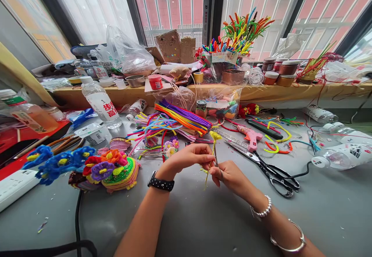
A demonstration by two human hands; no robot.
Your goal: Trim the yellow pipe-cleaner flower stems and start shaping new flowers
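Observation:
My left hand [195, 157], with a dark spotted watch strap on its wrist, pinches the thin stem of a yellow pipe-cleaner flower [215, 135]. The bloom stands upright above the fingertips, and yellow strands hang below. Close against it, my right hand [229, 176] is closed on small scissors [216, 157]. Their slim metal blades point up beside the stem; the handles are mostly hidden by the fingers. Yellow bits lie on the table just behind the hands. To the left sit finished fuzzy flowers, blue ones [62, 163] and a colourful cluster [103, 168] by a green-topped coiled piece [124, 175].
Behind the hands lies a bundle of pipe cleaners [186, 117]. Large black-handled scissors [270, 172] and a pink glue gun [249, 136] are to the right. Water bottles [100, 104] stand or lie at both sides. Jars and supplies crowd the wooden ledge [261, 91].

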